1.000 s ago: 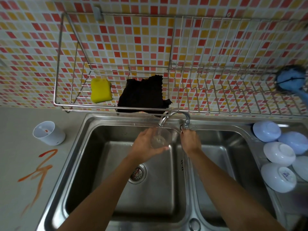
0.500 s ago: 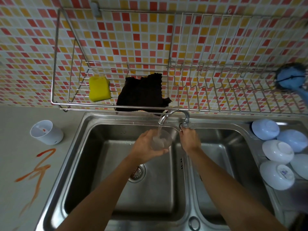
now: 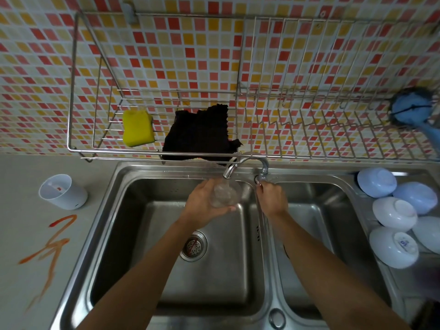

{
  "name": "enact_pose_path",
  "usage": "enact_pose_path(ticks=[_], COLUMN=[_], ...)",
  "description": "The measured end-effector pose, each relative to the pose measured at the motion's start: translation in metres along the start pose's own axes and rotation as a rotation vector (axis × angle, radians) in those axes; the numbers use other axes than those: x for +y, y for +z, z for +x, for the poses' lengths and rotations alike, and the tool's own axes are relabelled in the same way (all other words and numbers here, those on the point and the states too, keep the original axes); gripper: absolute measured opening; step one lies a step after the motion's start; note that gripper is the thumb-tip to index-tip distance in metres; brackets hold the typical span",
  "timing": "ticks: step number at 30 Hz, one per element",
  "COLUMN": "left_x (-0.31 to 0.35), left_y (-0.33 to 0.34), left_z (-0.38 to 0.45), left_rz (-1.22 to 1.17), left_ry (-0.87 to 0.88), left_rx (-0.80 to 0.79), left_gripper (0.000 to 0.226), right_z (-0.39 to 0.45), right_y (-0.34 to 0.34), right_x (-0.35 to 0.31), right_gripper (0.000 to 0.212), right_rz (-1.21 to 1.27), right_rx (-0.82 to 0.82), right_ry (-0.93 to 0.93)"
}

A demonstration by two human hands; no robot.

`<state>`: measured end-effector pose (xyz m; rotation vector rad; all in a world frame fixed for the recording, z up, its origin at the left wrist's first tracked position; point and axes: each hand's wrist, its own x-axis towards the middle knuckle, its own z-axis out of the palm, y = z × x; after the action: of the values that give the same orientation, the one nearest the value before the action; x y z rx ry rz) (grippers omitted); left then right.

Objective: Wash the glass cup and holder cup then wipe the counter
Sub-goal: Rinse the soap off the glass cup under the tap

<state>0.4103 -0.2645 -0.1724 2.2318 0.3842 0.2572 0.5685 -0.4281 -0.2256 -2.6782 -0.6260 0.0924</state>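
Left hand (image 3: pixel 206 206) holds the glass cup (image 3: pixel 225 195) under the tap (image 3: pixel 245 166) over the left basin of the double sink (image 3: pixel 133 179), while the right hand (image 3: pixel 271 198) grips the tap's handle, as both did half a second ago. On the grey worktop (image 3: pixel 21 210) at the sink's left edge stand one white holder cup (image 3: pixel 63 192) and an orange smear (image 3: pixel 51 248); five upturned bowls (image 3: pixel 394 251) sit at the right edge. One yellow sponge (image 3: pixel 138 131) and one black cloth (image 3: pixel 200 135) lie in the wire rack (image 3: pixel 309 115) on the tiled wall.

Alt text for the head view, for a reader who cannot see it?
A left hand holds a clear glass cup under a curved steel faucet over a steel double sink; the right hand grips the tap handle. A white plastic holder cup stands beside orange smears.
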Motion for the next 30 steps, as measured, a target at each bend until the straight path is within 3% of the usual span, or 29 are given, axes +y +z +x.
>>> enact_pose_path(ticks=[8, 14, 17, 20, 23, 30], left_x=[-0.004, -0.005, -0.009, -0.013, -0.016, -0.037], left_y=[-0.001, 0.006, 0.007, 0.009, 0.012, 0.02], left_z=[0.003, -0.004, -0.011, -0.021, -0.036, -0.073], left_rz=[-0.073, -0.231, -0.201, -0.173, -0.204, 0.0], left_ry=[-0.041, -0.112, -0.129, -0.159, -0.24, -0.206], left_rx=[0.07, 0.122, 0.145, 0.148, 0.227, 0.079], left_gripper=[0.078, 0.076, 0.075, 0.077, 0.064, 0.073], right_z=[-0.003, -0.014, -0.054, -0.114, -0.162, -0.183], right_y=[0.008, 0.008, 0.018, 0.044, 0.07, 0.081], right_x=[0.009, 0.007, 0.013, 0.029, 0.044, 0.041], right_gripper=[0.026, 0.03, 0.045, 0.055, 0.063, 0.053], right_rz=[0.273, 0.332, 0.286, 0.171, 0.035, -0.197], right_rx=[0.169, 0.172, 0.138, 0.08, -0.025, 0.045], right_ry=[0.118, 0.154, 0.14, 0.009, 0.01, 0.009])
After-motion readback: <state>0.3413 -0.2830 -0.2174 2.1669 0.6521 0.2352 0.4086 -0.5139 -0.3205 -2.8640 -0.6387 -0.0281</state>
